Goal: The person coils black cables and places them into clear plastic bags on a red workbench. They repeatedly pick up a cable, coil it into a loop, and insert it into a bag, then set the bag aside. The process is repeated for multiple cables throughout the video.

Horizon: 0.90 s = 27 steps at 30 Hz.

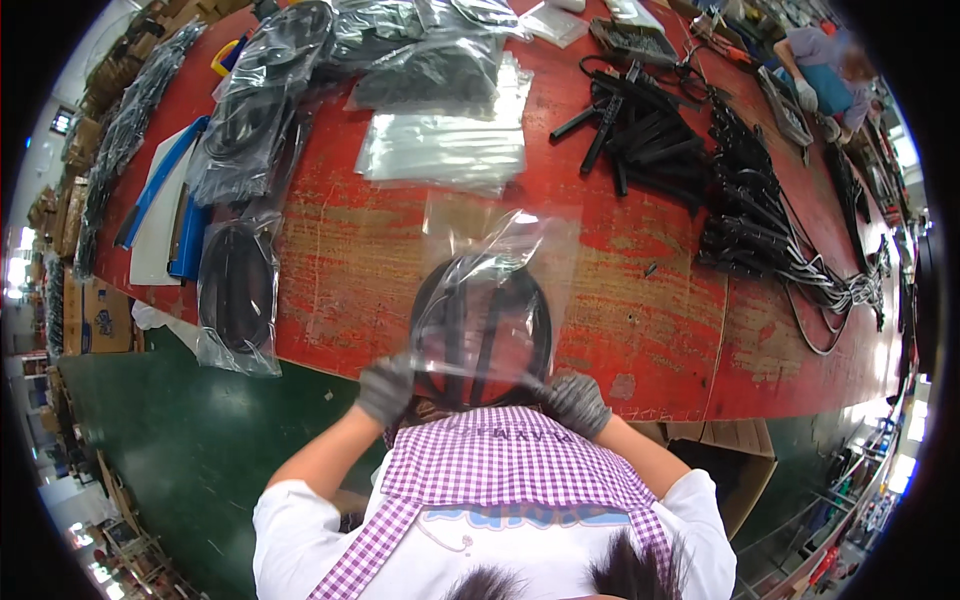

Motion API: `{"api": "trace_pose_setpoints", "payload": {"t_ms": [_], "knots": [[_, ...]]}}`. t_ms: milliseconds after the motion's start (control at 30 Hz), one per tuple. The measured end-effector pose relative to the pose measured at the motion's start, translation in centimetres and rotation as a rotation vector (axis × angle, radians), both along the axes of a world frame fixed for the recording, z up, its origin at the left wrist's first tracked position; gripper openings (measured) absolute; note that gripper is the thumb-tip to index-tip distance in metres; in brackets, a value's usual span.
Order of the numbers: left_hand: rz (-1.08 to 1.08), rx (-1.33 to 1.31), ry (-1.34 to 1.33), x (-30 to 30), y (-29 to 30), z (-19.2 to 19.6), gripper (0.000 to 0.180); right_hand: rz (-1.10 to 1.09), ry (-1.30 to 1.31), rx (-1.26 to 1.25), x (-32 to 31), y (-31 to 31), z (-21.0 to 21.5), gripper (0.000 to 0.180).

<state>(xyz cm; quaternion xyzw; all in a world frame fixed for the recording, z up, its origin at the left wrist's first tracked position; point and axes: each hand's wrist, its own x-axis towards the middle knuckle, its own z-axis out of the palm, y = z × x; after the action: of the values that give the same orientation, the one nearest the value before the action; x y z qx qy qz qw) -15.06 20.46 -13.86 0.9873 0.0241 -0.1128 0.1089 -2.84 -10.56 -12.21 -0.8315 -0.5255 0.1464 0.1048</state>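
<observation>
A transparent plastic bag [548, 238] lies at the table's near edge, in front of my body. Inside it is a round coil of black cable or tubing [543, 325], with straight dark strips crossing its middle. My gloved left hand [387, 390] is closed on the bag's near left corner. On the opposite corner, the gloved right hand [577, 404] pinches the same near edge. Between the two hands the edge is pulled fairly straight. Both hands are slightly blurred, and the fingertips are partly hidden.
A bagged black coil [238, 290] overhangs the table edge at left, near blue-and-white folders [160, 205]. Flat transparent bags [440, 150] are stacked ahead. Black plastic parts [650, 140] and cable bundles [745, 220] lie right. A co-worker [825, 70] works at far right.
</observation>
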Motion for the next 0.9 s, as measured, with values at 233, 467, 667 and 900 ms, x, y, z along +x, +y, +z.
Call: {"api": "trace_pose_setpoints", "payload": {"t_ms": [233, 467, 667, 900], "knots": [[0.313, -0.985, 0.2, -4.4, -3.0, 6.1, 0.034, 0.068, 0.172, 0.071, -0.6, -1.1, 2.0, 0.037], [0.116, -1.155, -0.239, 1.0, 3.4, 22.2, 0.009, -0.304, 0.717, 0.677, 5.9, -0.5, 19.5, 0.033], [0.261, -0.628, -0.207, 10.0, 4.5, 28.3, 0.014, -0.3, 0.582, 0.607, 13.5, 2.8, 25.5, 0.03], [0.065, -0.134, -0.802, 24.2, 10.9, 30.1, 0.015, -0.551, 0.599, 1.007, 26.6, 11.0, 26.0, 0.019]]}}
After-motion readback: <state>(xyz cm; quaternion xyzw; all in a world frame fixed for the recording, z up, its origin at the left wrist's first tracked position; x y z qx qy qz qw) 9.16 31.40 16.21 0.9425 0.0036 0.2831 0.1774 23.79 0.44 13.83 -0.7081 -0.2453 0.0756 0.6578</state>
